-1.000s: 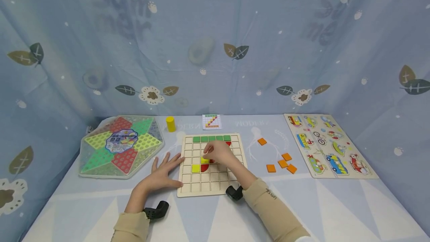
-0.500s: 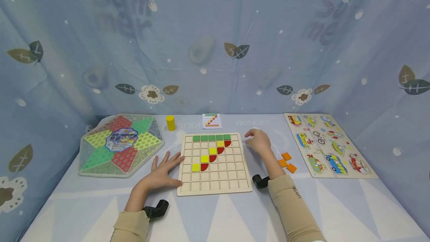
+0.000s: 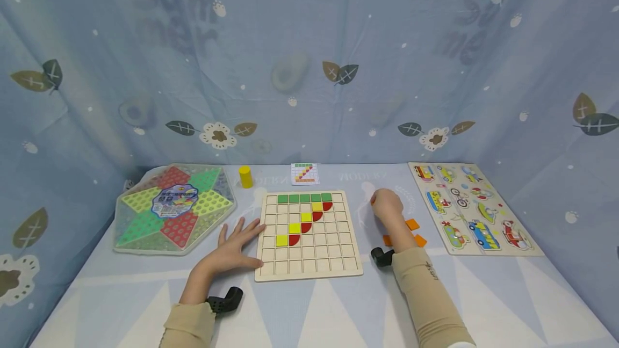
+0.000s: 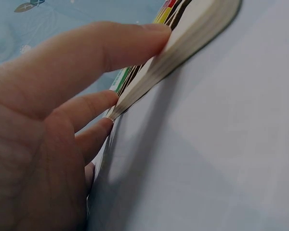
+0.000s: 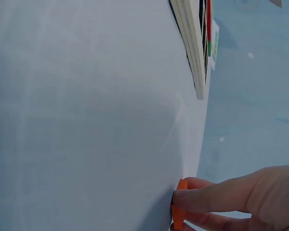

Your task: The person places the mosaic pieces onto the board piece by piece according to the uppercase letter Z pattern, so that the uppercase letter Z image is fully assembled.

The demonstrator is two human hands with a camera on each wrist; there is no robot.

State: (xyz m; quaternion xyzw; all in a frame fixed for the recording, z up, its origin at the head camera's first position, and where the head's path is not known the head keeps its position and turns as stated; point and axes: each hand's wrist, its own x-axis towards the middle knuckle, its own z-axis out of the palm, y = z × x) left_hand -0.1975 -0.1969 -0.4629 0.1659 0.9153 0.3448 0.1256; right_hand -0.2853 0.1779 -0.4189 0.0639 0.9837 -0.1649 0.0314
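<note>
A wooden grid board (image 3: 333, 262) lies in the middle of the table. Green square tiles (image 3: 304, 198) line its top row, and yellow squares (image 3: 294, 228) paired with red quarter-circle tiles (image 3: 306, 227) step diagonally down to the left. My left hand (image 3: 229, 251) rests spread beside it; in the left wrist view the thumb (image 4: 144, 41) and fingertips touch the board's edge. Right of the board, my right hand (image 3: 388, 205) pinches an orange square tile (image 5: 179, 219) between thumb and fingers, close over the tabletop. More orange tiles (image 3: 419, 240) lie by the right forearm, which partly hides them.
A pattern card (image 3: 305, 174) and a yellow cylinder (image 3: 245, 177) stand behind the board. On the left is a hexagonal Chinese checkers set (image 3: 175, 208); on the right, a vehicle picture puzzle (image 3: 476, 211). A blue curtain (image 3: 309, 106) hangs along the back.
My right hand has left the diagonal of tiles and moved right to a lone orange tile, which it now pinches. The left hand stays at the board's edge.
</note>
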